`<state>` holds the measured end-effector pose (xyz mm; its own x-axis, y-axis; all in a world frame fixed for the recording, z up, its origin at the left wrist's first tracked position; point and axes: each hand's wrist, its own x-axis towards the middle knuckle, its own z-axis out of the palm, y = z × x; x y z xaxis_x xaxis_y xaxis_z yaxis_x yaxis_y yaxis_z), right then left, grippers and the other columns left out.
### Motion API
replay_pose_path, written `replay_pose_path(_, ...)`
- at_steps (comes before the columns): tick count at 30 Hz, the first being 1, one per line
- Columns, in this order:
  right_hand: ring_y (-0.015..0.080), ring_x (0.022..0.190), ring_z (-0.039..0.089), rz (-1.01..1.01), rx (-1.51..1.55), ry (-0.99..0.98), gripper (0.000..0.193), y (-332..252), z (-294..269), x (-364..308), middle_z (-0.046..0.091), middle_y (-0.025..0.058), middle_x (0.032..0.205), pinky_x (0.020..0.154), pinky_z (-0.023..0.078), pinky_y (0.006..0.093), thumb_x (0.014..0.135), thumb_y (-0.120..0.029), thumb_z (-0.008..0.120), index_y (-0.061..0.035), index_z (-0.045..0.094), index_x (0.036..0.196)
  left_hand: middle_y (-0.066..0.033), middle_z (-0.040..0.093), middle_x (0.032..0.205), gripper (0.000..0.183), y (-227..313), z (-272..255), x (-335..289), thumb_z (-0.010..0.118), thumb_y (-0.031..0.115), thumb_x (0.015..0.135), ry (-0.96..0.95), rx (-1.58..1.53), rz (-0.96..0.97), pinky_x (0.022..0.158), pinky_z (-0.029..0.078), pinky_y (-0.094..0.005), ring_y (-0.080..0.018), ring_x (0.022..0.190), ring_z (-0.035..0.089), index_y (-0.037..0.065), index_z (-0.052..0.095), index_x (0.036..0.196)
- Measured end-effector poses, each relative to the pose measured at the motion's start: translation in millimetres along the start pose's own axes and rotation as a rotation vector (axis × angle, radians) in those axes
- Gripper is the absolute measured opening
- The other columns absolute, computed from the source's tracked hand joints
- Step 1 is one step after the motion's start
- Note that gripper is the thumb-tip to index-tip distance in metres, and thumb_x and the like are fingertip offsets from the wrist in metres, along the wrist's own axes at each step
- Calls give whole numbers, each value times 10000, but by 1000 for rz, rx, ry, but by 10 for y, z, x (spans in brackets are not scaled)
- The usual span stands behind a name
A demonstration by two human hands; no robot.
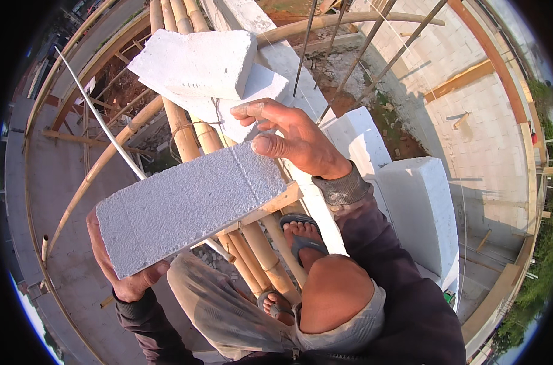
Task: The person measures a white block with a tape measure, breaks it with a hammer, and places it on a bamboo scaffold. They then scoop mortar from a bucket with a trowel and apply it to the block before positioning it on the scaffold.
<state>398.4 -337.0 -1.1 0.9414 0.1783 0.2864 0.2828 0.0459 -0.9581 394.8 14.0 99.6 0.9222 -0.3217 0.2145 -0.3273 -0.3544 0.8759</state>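
A light grey aerated concrete block (191, 207) is tilted in front of me above a bamboo scaffold. My left hand (130, 281) is closed around its left end, the thumb under the near corner and the fingers along the far side, partly hidden. At the block's upper right corner my right hand (294, 139) has its fingers stretched out and apart from the thumb. The thumb tip overlaps that corner; whether it presses on it I cannot tell. Just beyond this hand lie two stacked white blocks (197, 61).
Bamboo poles (264, 258) lie under my sandalled feet. White blocks (416, 213) form a wall at my right. Thin steel rods (373, 39) rise beyond it, near a taut string. A curved bamboo pole (100, 152) and a pale pipe (97, 112) cross at left, high above ground.
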Motion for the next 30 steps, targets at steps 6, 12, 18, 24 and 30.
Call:
replay_pose_path(6, 368, 1378, 452, 288, -606, -98, 1137, -1166, -191, -683, 454, 210, 1503, 1135, 354, 452, 600, -363, 910, -4, 356, 1525, -125, 583, 1213, 1030, 118, 883, 878, 926, 380, 474, -516, -173, 243, 1000, 455, -419, -280, 1120, 600, 24, 518, 1350)
replay_pose_path(12, 323, 1295, 527, 270, -832, 342, 1063, -1379, -326, -1159, 517, 218, 1418, 1099, 393, 421, 570, -201, 822, 12, 371, 1508, -138, 582, 1263, 997, 253, 2000, 1389, 928, 353, 548, -724, -183, 678, 1037, 445, -410, -313, 1189, 561, 75, 494, 1401)
replay_pose_path(18, 324, 1212, 573, 527, -711, 904, 931, -1261, -268, -1490, 567, 245, 1332, 1047, 442, 415, 616, -110, 763, 60, 419, 1464, -217, 697, 984, 513, -266, 2582, 1351, 776, 340, 787, -401, -178, 370, 785, 556, -415, -309, 884, 690, -31, 666, 1124)
replay_pose_path(24, 308, 1214, 566, 572, -949, 935, 844, -1194, -286, -1553, 574, 210, 1340, 1042, 441, 402, 655, -98, 737, 28, 473, 1447, -147, 715, 907, 389, -1028, 3605, 721, 688, 356, 910, -476, -524, -563, 765, 528, -419, -264, 787, 667, -18, 678, 1015)
replay_pose_path(30, 281, 1212, 572, 576, -924, 879, 826, -962, -370, -1405, 585, 213, 1347, 1041, 441, 378, 663, -128, 758, 23, 497, 1432, -67, 648, 885, 271, -1280, 4046, 440, 618, 229, 949, -490, -1137, -971, 782, 562, -451, -239, 734, 649, 18, 592, 1116)
